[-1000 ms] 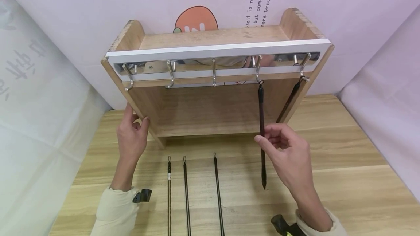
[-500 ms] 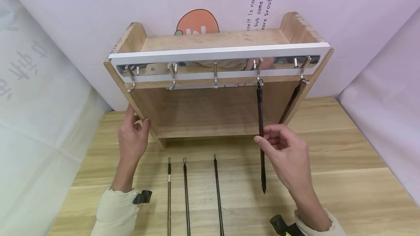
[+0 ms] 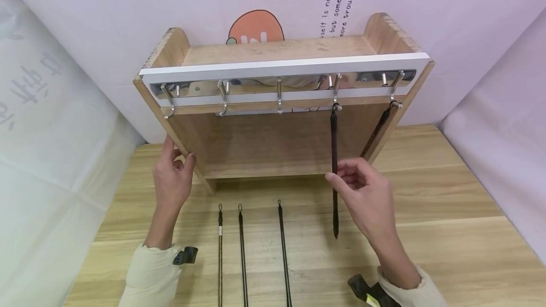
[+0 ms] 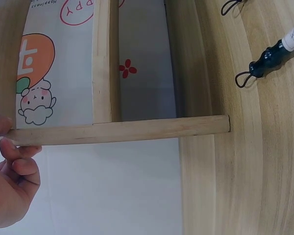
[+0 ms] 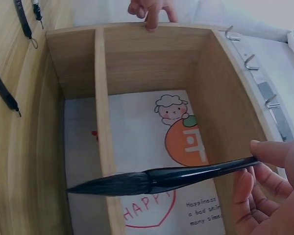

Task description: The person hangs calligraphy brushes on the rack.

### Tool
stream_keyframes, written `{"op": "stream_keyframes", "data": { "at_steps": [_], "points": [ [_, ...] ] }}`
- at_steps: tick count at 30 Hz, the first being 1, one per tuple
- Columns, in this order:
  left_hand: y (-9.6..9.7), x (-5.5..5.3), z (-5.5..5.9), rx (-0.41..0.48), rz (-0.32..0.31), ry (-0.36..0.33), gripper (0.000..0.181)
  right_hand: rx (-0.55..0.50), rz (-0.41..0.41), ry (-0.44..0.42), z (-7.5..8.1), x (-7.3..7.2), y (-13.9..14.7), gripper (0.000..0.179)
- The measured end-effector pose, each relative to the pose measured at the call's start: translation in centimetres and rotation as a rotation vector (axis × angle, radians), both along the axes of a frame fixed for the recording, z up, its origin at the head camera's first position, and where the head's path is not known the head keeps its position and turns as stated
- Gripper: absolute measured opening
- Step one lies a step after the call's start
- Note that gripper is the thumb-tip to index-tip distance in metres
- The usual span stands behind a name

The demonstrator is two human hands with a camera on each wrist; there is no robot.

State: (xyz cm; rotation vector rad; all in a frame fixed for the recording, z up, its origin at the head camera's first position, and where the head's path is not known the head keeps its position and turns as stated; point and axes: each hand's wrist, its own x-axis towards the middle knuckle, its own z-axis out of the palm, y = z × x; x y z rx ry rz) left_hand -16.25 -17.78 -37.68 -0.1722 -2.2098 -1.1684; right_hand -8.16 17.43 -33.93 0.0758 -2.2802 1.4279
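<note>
My right hand (image 3: 368, 198) pinches a dark calligraphy brush (image 3: 334, 141) by its handle, between thumb and fingers. The brush hangs bristles down, its top loop right at the tip of the fourth hook (image 3: 336, 94) from the left. Its black pointed bristles (image 5: 108, 184) show in the right wrist view. My left hand (image 3: 172, 174) grips the left side panel (image 4: 137, 132) of a wooden shelf (image 3: 273, 143), thumb on one face, curled fingers on the other. A second dark brush (image 3: 375, 131) hangs from the rightmost hook, partly behind my right hand.
Several metal hooks line a polished strip (image 3: 256, 84) on the shelf's white front rail (image 3: 298, 64). Three more brushes lie on the wooden table: one with a white label (image 3: 220, 245), a dark one (image 3: 242, 255) and another (image 3: 284, 250). Printed cloth (image 3: 106, 13) stands behind.
My right hand has shifted slightly left and up, bringing the brush and its loop a little left at the hook. My left hand keeps its grip on the panel.
</note>
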Motion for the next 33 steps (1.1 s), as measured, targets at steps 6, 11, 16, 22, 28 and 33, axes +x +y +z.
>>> {"op": "stream_keyframes", "data": {
  "at_steps": [6,11,16,22,28,33],
  "points": [
    [-0.1,0.0,0.0,-0.002,0.0,-0.007,0.066,0.022,-0.014,0.028,-0.6,-0.6,-0.1,0.017],
    [-0.1,0.1,0.0,0.001,0.002,-0.013,0.066,0.053,-0.016,0.028,-0.8,-0.9,-0.2,0.02],
    [0.0,0.1,0.1,0.003,-0.003,-0.014,0.066,0.061,-0.012,0.029,-1.0,-1.1,-0.2,0.02],
    [0.0,0.0,0.1,-0.002,-0.011,0.0,0.067,0.079,-0.009,0.029,-1.1,-1.2,-0.2,0.02],
    [0.0,0.0,0.0,-0.001,-0.012,0.003,0.067,0.097,0.004,0.023,-1.2,-1.2,-0.1,0.02],
    [-0.1,0.0,0.0,0.003,-0.008,-0.002,0.067,0.096,0.008,0.026,-1.4,-1.1,0.0,0.019]
  ]
}}
